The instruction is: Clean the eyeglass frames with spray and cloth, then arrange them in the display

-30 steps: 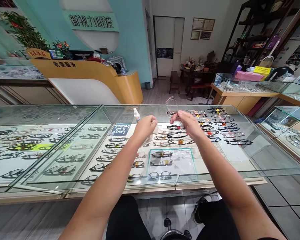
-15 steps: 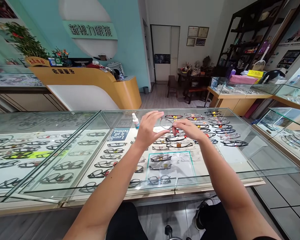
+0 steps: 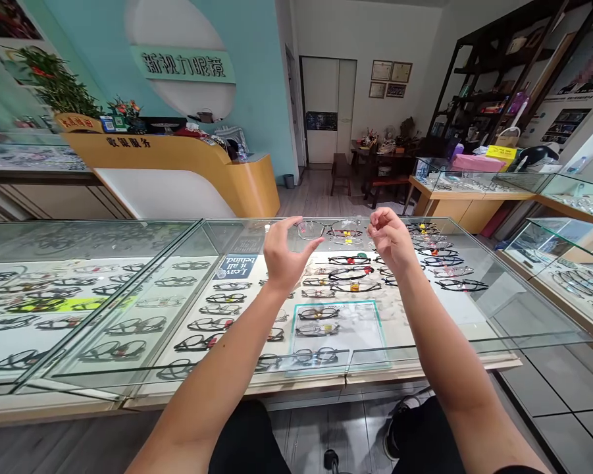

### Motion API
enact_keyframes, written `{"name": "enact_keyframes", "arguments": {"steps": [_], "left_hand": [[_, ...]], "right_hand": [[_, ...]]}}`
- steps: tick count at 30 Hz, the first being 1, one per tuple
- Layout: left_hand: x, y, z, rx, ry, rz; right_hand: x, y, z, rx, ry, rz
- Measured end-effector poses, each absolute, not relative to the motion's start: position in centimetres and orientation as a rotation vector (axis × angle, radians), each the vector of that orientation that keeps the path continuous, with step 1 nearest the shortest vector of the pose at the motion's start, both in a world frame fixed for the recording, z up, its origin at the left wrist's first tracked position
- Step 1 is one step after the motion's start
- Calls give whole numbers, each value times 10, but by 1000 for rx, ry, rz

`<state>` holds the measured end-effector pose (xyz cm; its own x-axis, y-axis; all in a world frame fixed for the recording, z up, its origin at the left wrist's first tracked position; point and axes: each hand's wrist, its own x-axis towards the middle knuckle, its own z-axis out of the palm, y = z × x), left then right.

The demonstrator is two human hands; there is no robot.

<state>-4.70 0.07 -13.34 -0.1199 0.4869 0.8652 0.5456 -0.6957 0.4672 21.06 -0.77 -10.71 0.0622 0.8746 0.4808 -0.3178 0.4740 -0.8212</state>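
Note:
A pair of thin-rimmed eyeglasses (image 3: 327,226) is held up level above the glass counter, its clear lenses facing me. My left hand (image 3: 283,258) grips its left end, with thumb and fingers on either side of the left lens. At the other end, my right hand (image 3: 392,242) has its fingers curled in a pinch beside the right lens; the exact contact is hard to see. Behind my left hand, a white spray bottle (image 3: 267,228) is almost wholly hidden, only its top showing.
Under the glass of the display counter (image 3: 345,374) lie rows of eyeglass frames (image 3: 220,298) and a blue printed card (image 3: 237,266). Another glass showcase (image 3: 474,184) stands at the right. A curved wooden reception desk (image 3: 251,181) is beyond the counter at left.
The eyeglasses have turned from a tilted, bunched view to spread level between my hands. My right hand has moved right and turned upward; my left hand has closed around the left end.

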Motion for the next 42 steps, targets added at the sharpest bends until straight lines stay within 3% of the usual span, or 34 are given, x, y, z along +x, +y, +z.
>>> {"name": "enact_keyframes", "arguments": {"steps": [4,23,38,42], "left_hand": [[-46,-2,-130,-1931,-1221,-2078],[-43,0,-132,-1796,-1070,-2030],[-44,2,-133,-1787,-1021,-2037],[-45,2,-131,-1800,-1025,-2040]], "right_hand": [[205,-11,-105,-498,-1164,1195],[198,-17,-108,-399,-1262,1363],[200,-6,-117,-511,-1398,1190],[200,1,-125,-645,-1457,931]]}}
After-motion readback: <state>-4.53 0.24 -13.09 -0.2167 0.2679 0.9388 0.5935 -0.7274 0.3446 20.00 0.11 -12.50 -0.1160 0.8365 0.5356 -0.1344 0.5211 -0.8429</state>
